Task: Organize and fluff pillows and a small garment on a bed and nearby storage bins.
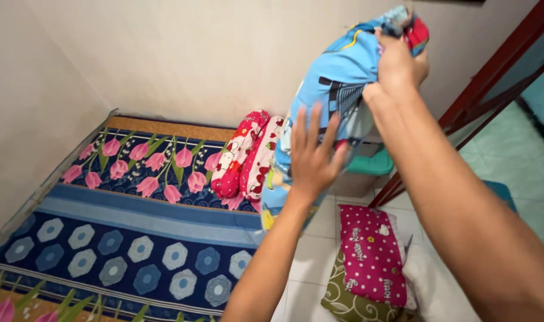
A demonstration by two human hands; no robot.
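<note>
My right hand (400,62) is raised high and grips the top corner of a light blue patterned pillow (331,89), which hangs down in front of the wall. My left hand (311,158) is spread flat with fingers apart, pressing against the pillow's lower part. Behind the pillow, two red and pink bolster pillows (245,155) lean on the mattress against the wall.
A floor mattress (135,226) with a blue sheet of pink flowers and hexagons fills the left. On the white tiled floor at right lie a pink dotted pillow (372,253) on a green one (343,304), and a teal-lidded box (367,170). A red door frame (493,77) stands right.
</note>
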